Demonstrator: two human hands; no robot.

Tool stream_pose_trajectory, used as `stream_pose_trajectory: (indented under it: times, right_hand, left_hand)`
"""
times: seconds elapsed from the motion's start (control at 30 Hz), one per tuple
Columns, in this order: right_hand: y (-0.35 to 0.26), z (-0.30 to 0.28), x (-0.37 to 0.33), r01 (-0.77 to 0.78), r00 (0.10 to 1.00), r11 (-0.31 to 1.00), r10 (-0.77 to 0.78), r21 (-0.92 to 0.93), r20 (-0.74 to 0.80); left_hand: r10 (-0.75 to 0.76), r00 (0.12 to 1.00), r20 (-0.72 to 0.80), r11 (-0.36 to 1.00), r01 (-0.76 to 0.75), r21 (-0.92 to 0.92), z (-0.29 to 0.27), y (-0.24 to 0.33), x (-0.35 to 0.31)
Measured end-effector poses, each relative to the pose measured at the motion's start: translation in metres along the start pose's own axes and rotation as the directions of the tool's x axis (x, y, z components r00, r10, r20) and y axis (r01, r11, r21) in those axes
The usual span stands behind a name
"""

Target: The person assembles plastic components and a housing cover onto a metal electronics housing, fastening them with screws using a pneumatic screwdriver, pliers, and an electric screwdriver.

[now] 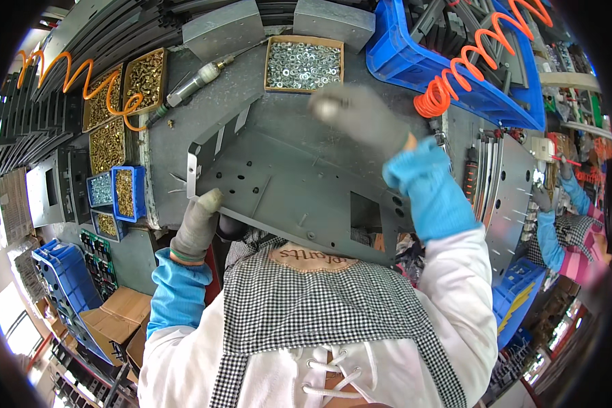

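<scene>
Left hand (197, 226) grips panel (289, 194), long axis slanting nearer rightward; right hand (362, 117): hold unclear.

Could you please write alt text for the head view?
A gloved left hand grips a corner of a large gray metal panel at a workbench. The blurred, gloved right hand is near an open box of washers.

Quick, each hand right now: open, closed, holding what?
Left hand: closed, holding the gray metal panel at its left end.
Right hand: fingers look curled; can't tell if anything's held.
</scene>
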State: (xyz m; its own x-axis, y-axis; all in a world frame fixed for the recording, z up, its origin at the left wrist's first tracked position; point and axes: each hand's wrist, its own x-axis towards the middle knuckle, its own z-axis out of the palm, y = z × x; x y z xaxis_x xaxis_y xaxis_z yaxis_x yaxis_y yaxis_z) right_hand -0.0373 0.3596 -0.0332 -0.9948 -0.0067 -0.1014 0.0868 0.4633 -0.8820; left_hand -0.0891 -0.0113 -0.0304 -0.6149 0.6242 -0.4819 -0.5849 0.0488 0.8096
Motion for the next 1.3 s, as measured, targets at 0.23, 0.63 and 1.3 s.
stream_pose_trajectory:
  times: [0.23, 0.63, 1.3]
  right_hand:
    - [0.045, 0.029, 0.103, -0.362, 0.923, 0.540, 0.320, -0.760, -0.213]
    - [-0.004, 0.076, 0.058, -0.136, 0.981, 0.989, 0.126, 0.064, 0.148]
    - [-0.002, 0.057, 0.070, -0.042, 0.996, 0.979, 0.024, -0.197, -0.088]
  left_hand:
    - [-0.002, 1.000, 0.023, 0.999, 0.002, -0.033, -0.003, -0.007, -0.001]
    - [-0.033, 0.996, -0.083, 0.999, 0.030, -0.039, -0.010, -0.023, -0.010]
    - [-0.021, 0.997, -0.078, 0.995, 0.014, -0.096, 0.006, -0.007, -0.011]
